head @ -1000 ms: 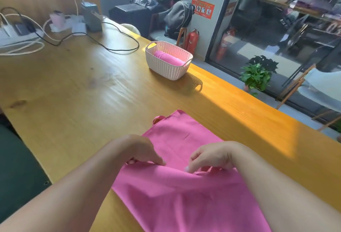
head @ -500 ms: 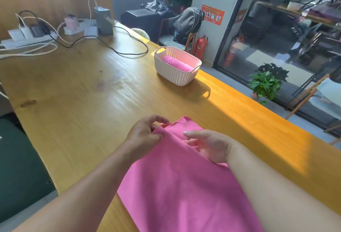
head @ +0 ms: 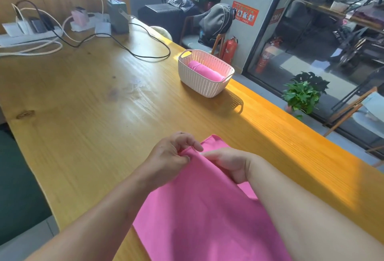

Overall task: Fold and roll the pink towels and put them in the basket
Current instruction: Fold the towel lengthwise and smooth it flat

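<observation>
I see the pink towel (head: pixel 199 215) spread flat on the wooden worktop (head: pixel 87 127) at its near edge, the cloth running off the bottom of my view and its far corner pointing toward the middle of the worktop. My left hand (head: pixel 168 156) sits at that far corner, thumb and forefinger pinching the hem while the other fingers curl loosely above it. My right hand (head: pixel 226 164) lies just beside it on the same corner, palm turned partly up, fingers curled around a fold of the cloth; the fingertips nearly meet those of the left hand, and I cannot tell whether they touch. The basket (head: pixel 204 83), pale and perforated, stands well apart from the hands by the worktop's right edge, in sunlight. A rolled pink towel (head: pixel 204 71) lies inside it, along its length. At the far left corner of the worktop I see a power strip (head: pixel 27 37) with chargers plugged in, and a black cable (head: pixel 143 50) looping from there toward the basket.
</observation>
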A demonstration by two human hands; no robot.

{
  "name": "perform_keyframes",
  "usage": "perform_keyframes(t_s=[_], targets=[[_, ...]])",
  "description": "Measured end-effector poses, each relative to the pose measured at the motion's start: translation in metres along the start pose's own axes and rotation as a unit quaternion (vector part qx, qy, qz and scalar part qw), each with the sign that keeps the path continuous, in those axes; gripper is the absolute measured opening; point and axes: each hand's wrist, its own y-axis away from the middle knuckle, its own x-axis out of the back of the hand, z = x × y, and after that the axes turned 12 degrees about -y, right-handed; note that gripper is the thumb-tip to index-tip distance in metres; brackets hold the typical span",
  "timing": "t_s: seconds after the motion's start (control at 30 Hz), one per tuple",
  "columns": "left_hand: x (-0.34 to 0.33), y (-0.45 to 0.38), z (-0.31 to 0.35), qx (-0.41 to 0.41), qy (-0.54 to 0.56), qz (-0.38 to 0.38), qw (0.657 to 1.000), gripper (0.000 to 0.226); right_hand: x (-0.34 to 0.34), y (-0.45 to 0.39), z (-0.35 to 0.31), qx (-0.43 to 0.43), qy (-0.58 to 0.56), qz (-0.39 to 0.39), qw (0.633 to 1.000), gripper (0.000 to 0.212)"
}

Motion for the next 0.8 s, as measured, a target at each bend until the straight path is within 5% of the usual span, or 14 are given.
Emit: perform_keyframes(t_s=[0.23,0.37,0.47,0.6,0.8], targets=[[0.002,-0.004,0.0,0.0,0.006,-0.013,1.0,0.049,0.011,-0.001,0.003,-0.029,-0.019,0.013,0.999,0.056],[0.003,-0.003,-0.014,0.068,0.006,-0.01,0.998,0.05,0.021,0.004,-0.001,0.098,-0.143,0.054,0.983,0.036],[0.002,-0.004,-0.032,0.137,-0.05,0.008,0.989,0.041,0.032,0.0,-0.008,0.207,-0.2,0.178,0.941,0.028],[0.006,0.0,-0.055,0.175,-0.297,-0.037,0.938,0.021,0.04,-0.015,-0.007,0.23,-0.07,0.365,0.899,0.007],[0.014,0.008,-0.067,0.173,-0.375,-0.037,0.91,0.019,0.045,-0.042,-0.015,0.299,0.04,0.417,0.857,0.017]])
